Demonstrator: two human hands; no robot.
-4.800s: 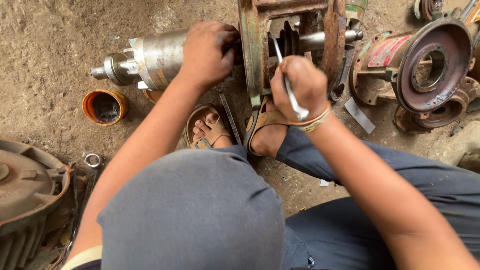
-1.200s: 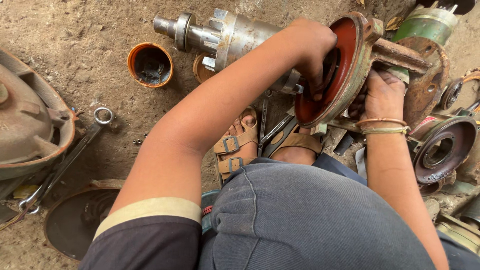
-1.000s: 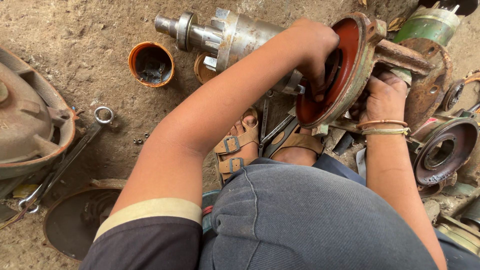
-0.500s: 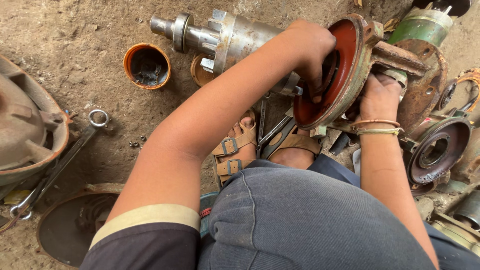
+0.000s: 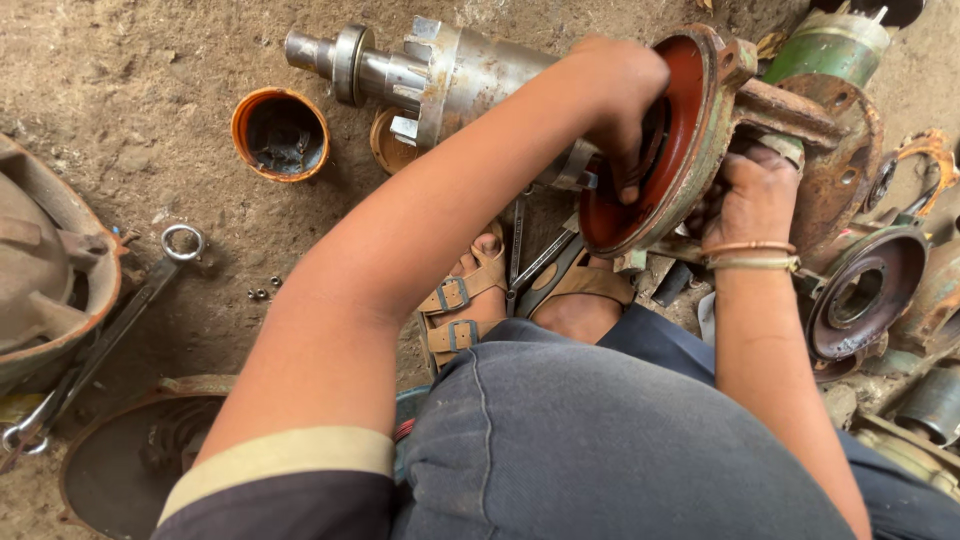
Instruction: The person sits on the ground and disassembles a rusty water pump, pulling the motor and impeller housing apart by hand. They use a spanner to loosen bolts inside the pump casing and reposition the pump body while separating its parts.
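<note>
A steel motor rotor with its shaft (image 5: pixel 440 70) lies on the dirt floor, pointing left. A round cast end cover (image 5: pixel 690 140), red inside and rusty at the rim, sits tilted on the rotor's right end. My left hand (image 5: pixel 625 100) reaches inside the red cover, fingers curled on its inner face. My right hand (image 5: pixel 750 195) grips the cover's outer side and rim from behind. My sandalled foot (image 5: pixel 465 295) rests below the rotor.
An orange cup of dark grease (image 5: pixel 281 133) stands left of the rotor. A ring spanner (image 5: pixel 120 320) and a motor housing (image 5: pixel 45 270) lie at left. Pliers (image 5: pixel 540 275) lie by my foot. Rusty pump parts (image 5: pixel 860 295) and a green cylinder (image 5: pixel 825 45) crowd the right.
A few seconds back I worked with a tool on a frame. Since one second ago both hands stay on the red cover, which has shifted slightly on the rotor.
</note>
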